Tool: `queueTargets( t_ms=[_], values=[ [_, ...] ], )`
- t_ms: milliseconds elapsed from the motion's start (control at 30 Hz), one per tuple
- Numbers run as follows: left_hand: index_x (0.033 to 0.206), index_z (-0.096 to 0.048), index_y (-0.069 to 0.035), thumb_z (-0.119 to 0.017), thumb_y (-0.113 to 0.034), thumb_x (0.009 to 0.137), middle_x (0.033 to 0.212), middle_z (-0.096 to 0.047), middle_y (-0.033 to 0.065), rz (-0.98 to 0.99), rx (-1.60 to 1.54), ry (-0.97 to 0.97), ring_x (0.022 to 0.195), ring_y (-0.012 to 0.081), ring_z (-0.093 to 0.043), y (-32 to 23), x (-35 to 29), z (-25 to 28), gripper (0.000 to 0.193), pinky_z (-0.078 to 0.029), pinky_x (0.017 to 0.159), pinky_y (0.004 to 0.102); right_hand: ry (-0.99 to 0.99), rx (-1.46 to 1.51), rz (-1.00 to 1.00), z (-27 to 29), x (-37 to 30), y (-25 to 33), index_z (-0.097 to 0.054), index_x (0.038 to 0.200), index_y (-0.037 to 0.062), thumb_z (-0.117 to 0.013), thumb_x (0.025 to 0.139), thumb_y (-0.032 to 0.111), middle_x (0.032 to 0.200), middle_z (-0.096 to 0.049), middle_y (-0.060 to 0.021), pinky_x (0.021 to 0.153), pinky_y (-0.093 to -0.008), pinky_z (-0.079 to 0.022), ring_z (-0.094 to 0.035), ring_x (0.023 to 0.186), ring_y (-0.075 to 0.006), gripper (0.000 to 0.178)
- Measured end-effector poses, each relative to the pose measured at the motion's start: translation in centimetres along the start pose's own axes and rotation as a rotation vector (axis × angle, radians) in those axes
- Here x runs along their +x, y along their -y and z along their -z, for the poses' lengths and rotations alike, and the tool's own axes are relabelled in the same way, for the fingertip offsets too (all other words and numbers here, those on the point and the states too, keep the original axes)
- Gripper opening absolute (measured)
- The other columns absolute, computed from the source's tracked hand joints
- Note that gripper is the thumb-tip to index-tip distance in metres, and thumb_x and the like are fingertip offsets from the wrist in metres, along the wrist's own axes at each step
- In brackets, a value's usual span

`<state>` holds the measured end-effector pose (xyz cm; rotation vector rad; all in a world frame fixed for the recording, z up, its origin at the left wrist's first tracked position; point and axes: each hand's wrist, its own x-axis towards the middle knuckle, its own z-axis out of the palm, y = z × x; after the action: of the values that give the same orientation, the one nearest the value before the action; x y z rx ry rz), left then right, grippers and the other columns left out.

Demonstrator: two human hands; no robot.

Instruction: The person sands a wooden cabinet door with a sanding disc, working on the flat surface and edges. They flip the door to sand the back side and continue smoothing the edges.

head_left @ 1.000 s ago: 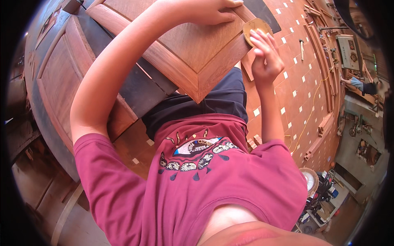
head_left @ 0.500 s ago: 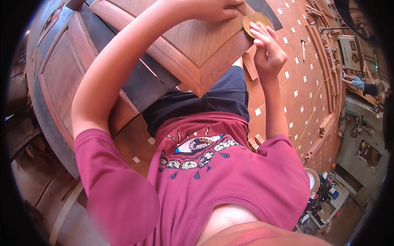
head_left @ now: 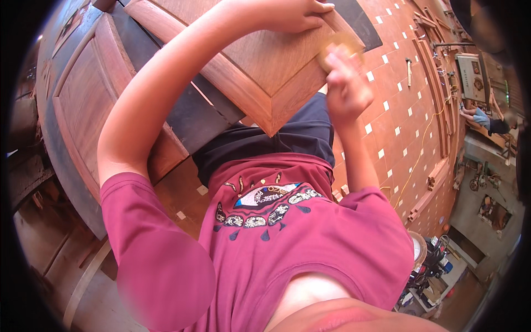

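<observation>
A wooden panel door [head_left: 287,52] with a mitred corner lies on a dark surface, that corner pointing at my waist. At the top edge of the view, my left hand [head_left: 296,15] rests on the panel, thumb and a finger apart; part of it is cut off. My right hand [head_left: 348,83], blurred by motion, holds a round yellowish sanding disc [head_left: 354,45] against the frame's right-hand rail, fingers pressed on its back. The disc is smeared too, and its working face is hidden.
Another framed wooden panel [head_left: 91,72] lies at the left on the dark worktop [head_left: 47,119]. A hammer [head_left: 409,72], long wooden strips [head_left: 437,94] and a yellow cord [head_left: 415,160] lie on the tiled floor at right. Another person [head_left: 489,120] is at far right.
My right hand and the disc have moved down and slightly left along the rail toward the near corner. The panel has shifted slightly downward in view; my left hand stays on it.
</observation>
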<state>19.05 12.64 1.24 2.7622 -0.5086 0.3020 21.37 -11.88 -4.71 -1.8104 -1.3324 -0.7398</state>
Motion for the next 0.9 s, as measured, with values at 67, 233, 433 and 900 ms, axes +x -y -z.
queueTargets(
  t_ms=[67,233,433,900],
  values=[
    [0.132,-0.066,0.000,-0.056,-0.031,0.101,0.136,-0.062,0.0165,-0.048,0.029,-0.052,0.134,0.0321,-0.055,0.3,0.4,0.2,0.045,-0.043,0.112,0.0512,0.122,0.178,0.085,1.2,-0.6,5.8,-0.075,0.090,0.0114,-0.065,0.101,0.026,0.102,-0.081,-0.0078,0.100,-0.0432,-0.057,-0.077,0.109,-0.0275,0.021],
    [0.132,-0.066,-0.001,-0.056,-0.030,0.101,0.135,-0.063,0.0159,-0.066,0.044,-0.069,0.134,0.0316,-0.056,0.9,-0.2,0.2,0.044,-0.043,0.112,0.0507,0.279,0.345,0.250,2.0,-0.8,7.3,-0.079,0.101,0.0116,-0.072,0.097,0.039,0.103,-0.082,-0.0061,0.102,-0.0407,-0.057,-0.077,0.109,-0.0230,0.029],
    [0.132,-0.065,-0.001,-0.056,-0.030,0.102,0.134,-0.063,0.0159,-0.034,0.011,-0.059,0.134,0.0318,-0.056,0.2,0.2,-0.3,0.043,-0.044,0.112,0.0492,-0.025,0.074,0.026,0.1,1.4,-0.2,-0.074,0.094,0.0073,-0.069,0.085,-0.001,0.102,-0.080,-0.0127,0.097,-0.0448,-0.057,-0.078,0.102,-0.0309,0.013],
    [0.127,-0.067,-0.001,-0.057,-0.028,0.099,0.126,-0.066,0.0149,-0.064,0.094,-0.123,0.126,0.0322,-0.059,-0.1,0.2,-0.4,0.040,-0.046,0.108,0.0497,0.061,0.152,0.057,0.9,0.4,2.6,-0.076,0.092,0.0114,-0.067,0.099,0.017,0.101,-0.082,-0.0068,0.099,-0.0412,-0.058,-0.078,0.104,-0.0247,0.013]
  ],
)
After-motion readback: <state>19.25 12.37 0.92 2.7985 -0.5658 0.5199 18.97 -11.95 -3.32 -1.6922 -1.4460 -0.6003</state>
